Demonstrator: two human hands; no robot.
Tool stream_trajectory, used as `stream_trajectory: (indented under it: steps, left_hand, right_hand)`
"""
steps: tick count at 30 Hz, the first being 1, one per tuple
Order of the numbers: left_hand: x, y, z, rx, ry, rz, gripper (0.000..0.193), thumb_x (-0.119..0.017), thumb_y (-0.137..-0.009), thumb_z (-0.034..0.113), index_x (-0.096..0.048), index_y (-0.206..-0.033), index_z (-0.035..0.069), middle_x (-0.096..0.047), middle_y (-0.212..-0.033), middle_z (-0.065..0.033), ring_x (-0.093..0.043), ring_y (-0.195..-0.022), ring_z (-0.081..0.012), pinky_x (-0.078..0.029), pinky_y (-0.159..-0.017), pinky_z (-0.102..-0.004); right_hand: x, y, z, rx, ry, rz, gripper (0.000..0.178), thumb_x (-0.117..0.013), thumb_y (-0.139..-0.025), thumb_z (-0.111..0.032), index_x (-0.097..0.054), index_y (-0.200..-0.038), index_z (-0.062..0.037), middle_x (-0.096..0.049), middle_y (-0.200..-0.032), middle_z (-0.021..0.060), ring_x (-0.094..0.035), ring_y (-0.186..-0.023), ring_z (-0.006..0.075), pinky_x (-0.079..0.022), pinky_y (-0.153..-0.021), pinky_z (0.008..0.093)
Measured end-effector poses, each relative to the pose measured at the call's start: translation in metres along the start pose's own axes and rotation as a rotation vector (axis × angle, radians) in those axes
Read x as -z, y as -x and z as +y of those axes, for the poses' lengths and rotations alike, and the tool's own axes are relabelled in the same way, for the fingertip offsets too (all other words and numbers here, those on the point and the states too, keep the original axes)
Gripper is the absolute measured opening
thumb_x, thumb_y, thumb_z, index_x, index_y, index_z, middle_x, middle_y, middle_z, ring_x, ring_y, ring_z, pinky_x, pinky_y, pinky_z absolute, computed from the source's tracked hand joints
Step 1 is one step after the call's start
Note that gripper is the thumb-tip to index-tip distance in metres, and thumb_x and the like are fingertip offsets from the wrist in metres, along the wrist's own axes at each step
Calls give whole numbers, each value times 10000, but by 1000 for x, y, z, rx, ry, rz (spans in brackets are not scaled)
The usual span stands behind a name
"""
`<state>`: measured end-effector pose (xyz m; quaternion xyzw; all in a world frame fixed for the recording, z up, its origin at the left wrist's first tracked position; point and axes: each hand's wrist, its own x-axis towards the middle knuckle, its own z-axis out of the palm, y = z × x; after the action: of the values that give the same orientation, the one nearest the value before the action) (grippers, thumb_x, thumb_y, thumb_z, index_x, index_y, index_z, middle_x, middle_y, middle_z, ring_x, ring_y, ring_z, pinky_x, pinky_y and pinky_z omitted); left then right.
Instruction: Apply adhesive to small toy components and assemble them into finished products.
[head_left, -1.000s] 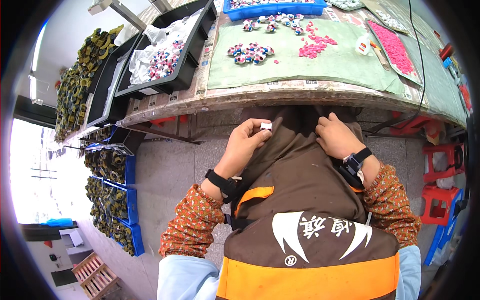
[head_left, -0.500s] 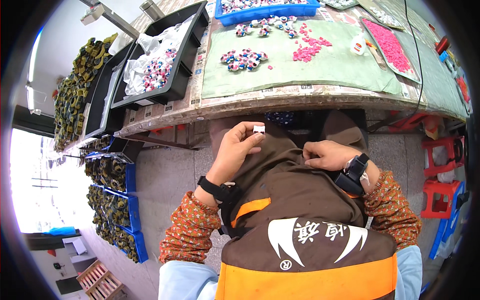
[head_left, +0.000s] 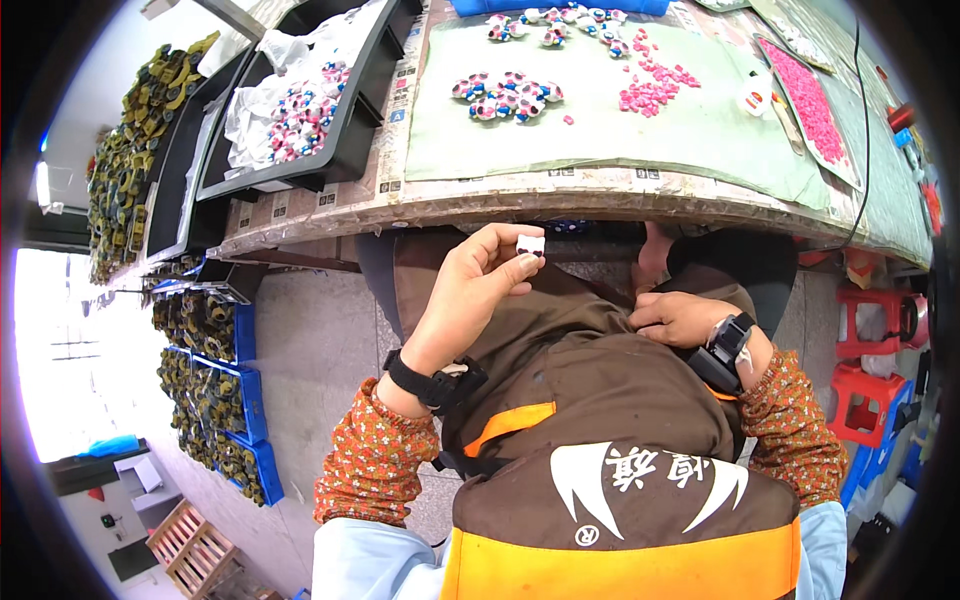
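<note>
Between thumb and fingers, my left hand (head_left: 468,295) pinches a small white piece with dark marks (head_left: 531,246), held up just short of the table edge. My right hand (head_left: 685,318) lies on the brown apron (head_left: 590,385) over my lap, its fingers curled; whatever they may hold is hidden. Beyond them on the table, a cluster of small white, blue and pink pieces (head_left: 508,97) rests on a pale green cloth (head_left: 480,155). Loose pink bits (head_left: 655,88) are scattered to its right.
A black crate (head_left: 350,140) with white lining and small painted pieces stands at the left. To the right are a white bottle (head_left: 754,98) and a tray of pink bits (head_left: 808,105). Red stools (head_left: 862,400) stand on the floor. A black cable (head_left: 857,130) crosses the table.
The view has shifted, so the table sits higher in the picture. My left hand still pinches the white piece, and my right hand stays curled on my lap.
</note>
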<state>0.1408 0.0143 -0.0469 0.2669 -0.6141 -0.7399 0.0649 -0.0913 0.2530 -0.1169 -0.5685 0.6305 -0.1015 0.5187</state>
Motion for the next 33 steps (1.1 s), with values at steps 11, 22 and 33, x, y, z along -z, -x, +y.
stream_trajectory:
  steps: [11,22,33]
  left_hand:
    - [8,-11,24,-32,-83,-124,298,-635,-1024,81,-634,-1319,41,-685,-1135,-18,-669,-1083,-102,-553,-921,-268]
    - [13,0,30,-3,-16,44,330,-624,-1034,116,-607,-1345,6,-674,-1209,-61,-673,-1109,-143,-563,-964,-312]
    - [-3,18,49,62,39,342,343,-609,-1009,72,-603,-1341,-17,-685,-1134,-75,-669,-1072,-135,-555,-973,-321]
  right_hand:
    - [-1,4,-6,63,-135,16,274,-614,-965,-156,-664,-1210,-46,-586,-1058,134,-610,-1014,338,-476,-892,382]
    - [11,-10,3,36,-5,-33,235,-584,-994,-231,-654,-1184,-111,-583,-1060,157,-614,-1027,388,-494,-874,451]
    - [44,-38,2,175,4,-230,228,-560,-1002,-212,-665,-1184,-125,-600,-1066,157,-625,-1030,391,-507,-867,471]
